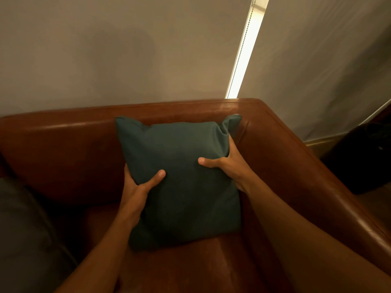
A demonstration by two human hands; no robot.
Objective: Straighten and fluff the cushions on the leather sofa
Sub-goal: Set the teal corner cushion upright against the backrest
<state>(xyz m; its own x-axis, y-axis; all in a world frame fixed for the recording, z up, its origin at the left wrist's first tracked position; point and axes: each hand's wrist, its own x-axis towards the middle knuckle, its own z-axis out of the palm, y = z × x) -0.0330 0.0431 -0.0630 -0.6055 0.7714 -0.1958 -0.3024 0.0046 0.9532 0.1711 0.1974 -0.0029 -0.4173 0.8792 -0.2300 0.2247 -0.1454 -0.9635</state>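
Note:
A dark teal cushion (179, 176) stands upright in the right corner of the brown leather sofa (69, 144), leaning on the backrest with its bottom edge on the seat. My left hand (137, 189) grips its left edge, thumb pressed on the front and fingers hidden behind. On the cushion's right edge, higher up, is my right hand (226, 163), thumb on the front face and fingers tucked behind. The cushion's top corners stick up like ears.
A dark grey cushion (23, 233) lies at the left edge of the seat. The sofa's right armrest (317, 182) runs beside my right forearm. Grey roller blinds (127, 49) hang behind the sofa, with a bright gap and bead chain (243, 51). A dark object (364, 157) sits on the floor at right.

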